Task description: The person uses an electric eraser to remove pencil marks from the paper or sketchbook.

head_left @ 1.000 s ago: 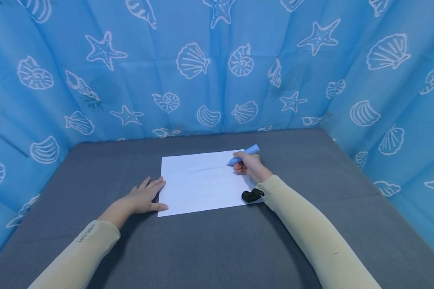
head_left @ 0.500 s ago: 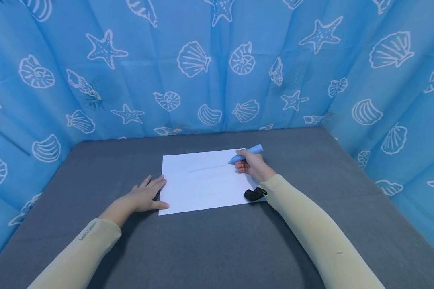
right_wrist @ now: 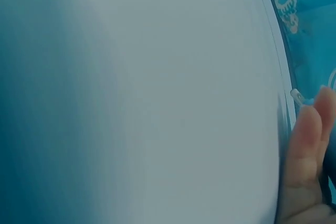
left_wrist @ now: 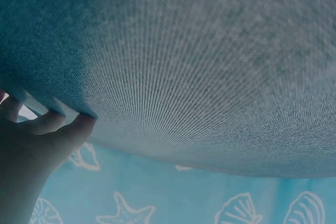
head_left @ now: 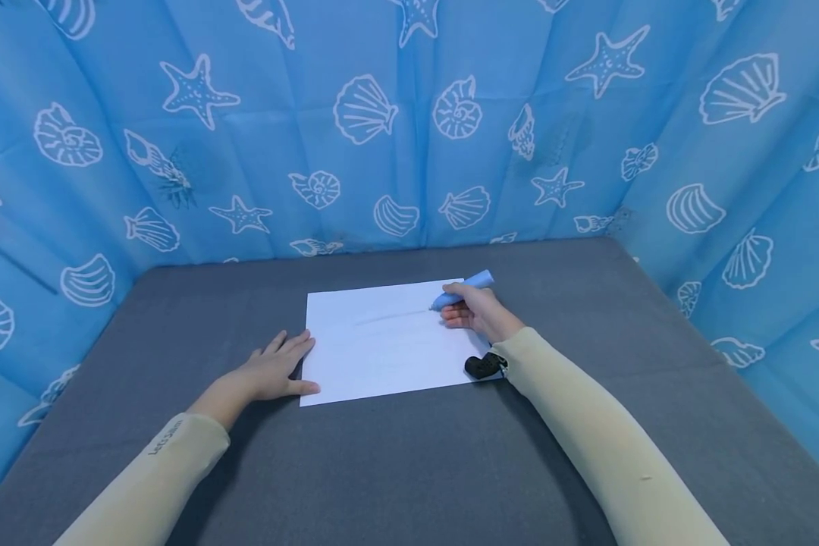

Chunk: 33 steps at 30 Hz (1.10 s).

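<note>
A white sheet of paper (head_left: 375, 364) lies on the grey-covered table, with a faint thin line (head_left: 392, 317) across its upper half. My right hand (head_left: 481, 311) pinches a thick light-blue pen (head_left: 476, 280) over the sheet's upper right part. The pen tilts, its narrow tip at the line's right end; whether it touches the paper I cannot tell. In the right wrist view the pen's pale tip (right_wrist: 297, 96) shows past the fingers. My left hand (head_left: 269, 373) rests with spread fingers at the sheet's left edge, fingertips and thumb on the paper.
Grey cloth (head_left: 382, 470) covers the table around the sheet. A blue curtain (head_left: 409, 174) with white shells and starfish stands behind and along both sides. A small black object (head_left: 483, 367) sits at the right sleeve's cuff, over the paper's lower right corner.
The right hand with the pen shifts slightly right, then slightly back left. The left hand keeps its place on the paper. The whole view drifts a little.
</note>
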{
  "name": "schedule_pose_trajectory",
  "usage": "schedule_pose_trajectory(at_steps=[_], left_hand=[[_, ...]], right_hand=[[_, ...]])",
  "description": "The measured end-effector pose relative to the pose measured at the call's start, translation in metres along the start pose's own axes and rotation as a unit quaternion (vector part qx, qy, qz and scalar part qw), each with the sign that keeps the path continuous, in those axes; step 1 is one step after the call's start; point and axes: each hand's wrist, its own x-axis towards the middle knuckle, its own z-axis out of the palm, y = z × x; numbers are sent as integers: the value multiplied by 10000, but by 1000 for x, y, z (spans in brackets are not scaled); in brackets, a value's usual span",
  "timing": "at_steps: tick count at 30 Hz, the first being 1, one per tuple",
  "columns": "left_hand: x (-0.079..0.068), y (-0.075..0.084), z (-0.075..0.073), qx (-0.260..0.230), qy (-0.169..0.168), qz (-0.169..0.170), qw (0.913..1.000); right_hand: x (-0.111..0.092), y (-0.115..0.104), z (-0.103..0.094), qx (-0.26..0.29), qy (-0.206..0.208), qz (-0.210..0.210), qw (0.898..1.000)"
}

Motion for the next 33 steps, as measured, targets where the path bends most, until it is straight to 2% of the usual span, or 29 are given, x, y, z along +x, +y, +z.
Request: schedule_pose_trajectory(at_steps=[13,29,33], left_hand=[[2,-2,1,41,48,26,10000],[3,-5,4,6,60,65,10000],[3,-5,3,4,58,58,10000]], right_hand=[[6,1,4,-390,293,70,9988],[4,0,6,-385,275,154,9988],[5,0,5,-306,409,99,9986]])
